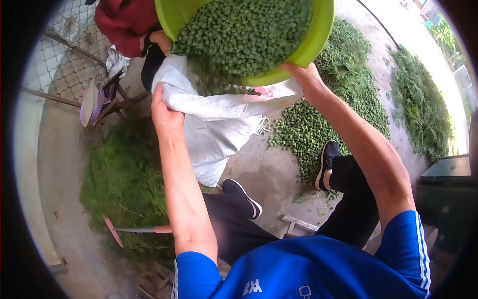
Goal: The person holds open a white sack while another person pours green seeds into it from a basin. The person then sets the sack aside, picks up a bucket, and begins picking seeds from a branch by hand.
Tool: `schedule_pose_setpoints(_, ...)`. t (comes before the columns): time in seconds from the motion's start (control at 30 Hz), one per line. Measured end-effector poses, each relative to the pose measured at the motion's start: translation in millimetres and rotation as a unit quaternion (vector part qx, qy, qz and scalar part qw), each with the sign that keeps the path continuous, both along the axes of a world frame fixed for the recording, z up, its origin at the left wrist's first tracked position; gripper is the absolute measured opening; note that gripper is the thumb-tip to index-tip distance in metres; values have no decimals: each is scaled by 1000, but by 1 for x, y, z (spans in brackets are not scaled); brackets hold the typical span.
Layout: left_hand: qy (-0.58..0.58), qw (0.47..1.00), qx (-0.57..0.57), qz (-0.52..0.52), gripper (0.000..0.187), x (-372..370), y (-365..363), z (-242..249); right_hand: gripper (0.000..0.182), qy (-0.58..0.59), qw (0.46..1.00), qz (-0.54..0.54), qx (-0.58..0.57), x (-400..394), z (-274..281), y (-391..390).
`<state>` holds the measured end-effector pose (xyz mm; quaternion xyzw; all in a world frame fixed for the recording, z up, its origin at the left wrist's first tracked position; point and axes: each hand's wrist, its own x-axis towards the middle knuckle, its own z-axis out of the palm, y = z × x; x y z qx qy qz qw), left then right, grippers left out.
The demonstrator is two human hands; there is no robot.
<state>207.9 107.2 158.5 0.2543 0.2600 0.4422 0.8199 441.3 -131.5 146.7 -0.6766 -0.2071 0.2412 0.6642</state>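
My left hand point(167, 110) is closed on the rim of a white woven sack point(214, 129), its mouth open below a tilted lime-green basin point(324, 35). Small green pods or fruits point(244, 37) fill the basin and spill over its lower edge into the sack. With my right hand point(304, 77) I grip the near right side of the basin's rim; the sack's edge lies close beneath it. At the basin's left side is another person's hand point(161, 42), below a dark red sleeve point(119, 25).
A pile of green pods point(308, 129) spreads on the concrete floor to the right, with leafy cuttings point(420, 99) beyond. More feathery greenery point(124, 174) lies at the left beside a red-headed tool point(113, 231). A small stool point(298, 224) stands near my feet.
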Motion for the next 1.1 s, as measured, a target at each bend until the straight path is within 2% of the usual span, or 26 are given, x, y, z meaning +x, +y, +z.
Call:
schedule_pose_setpoints(0.03, -1, 1000, 0, -4, 42, 2, -1, 2, 26, 24, 1000, -5, -7, 3, 1, -2)
schedule_pose_setpoints(0.1, 1, 996, 87, -11, 41, -2, -4, 3, 26, 47, 999, -5, -19, 3, -1, -6)
schedule_pose_setpoints(0.13, 1, 996, 87, -9, 41, -4, -2, 1, 27, 25, 999, 0, -24, 2, -1, -4)
schedule_pose_setpoints(0.2, -31, 999, -1, -26, 42, -5, 1, -2, 28, -18, 999, 7, -31, -1, 0, -2)
schedule_pose_setpoints(0.33, -11, 999, 42, -13, 43, 2, -6, 5, 29, 1, 998, -11, -56, -2, -8, -5)
schedule_pose_setpoints(0.4, 7, 997, 79, -3, 43, 0, -14, 14, 29, 20, 999, 29, -33, -5, -4, -3)
schedule_pose_setpoints(0.43, -24, 999, 20, -34, 33, -1, -8, 14, 29, 19, 999, 30, -34, -7, -6, -1)
schedule_pose_setpoints(0.5, -13, 999, 29, -18, 32, 2, -2, 9, 29, -41, 999, 3, -31, -8, -13, 3)
schedule_pose_setpoints(0.53, -2, 999, 36, -4, 32, 5, -4, 11, 29, -41, 999, -1, -31, -6, -15, 2)
schedule_pose_setpoints(0.6, -1, 999, 33, -7, 31, 3, -11, 14, 30, 40, 999, 25, -19, 2, -15, 2)
schedule_pose_setpoints(0.67, 1, 999, 34, -4, 30, 0, -6, 12, 31, 7, 999, 31, -33, -3, -10, 1)
schedule_pose_setpoints(0.73, -32, 998, -13, -52, 28, 5, 5, 4, 30, -79, 994, 28, -66, -4, -20, 2)
schedule_pose_setpoints(1.0, 3, 1000, 16, -16, 25, 18, -1, 3, 23, -126, 989, 38, -63, -13, -13, -10)
schedule_pose_setpoints(1.07, -6, 999, 19, -40, 36, 15, 1, 2, 24, -103, 989, 50, -98, -27, 7, -10)
schedule_pose_setpoints(1.1, -7, 999, 18, -39, 36, 14, 1, 1, 26, -163, 980, 29, -111, -28, -4, -8)
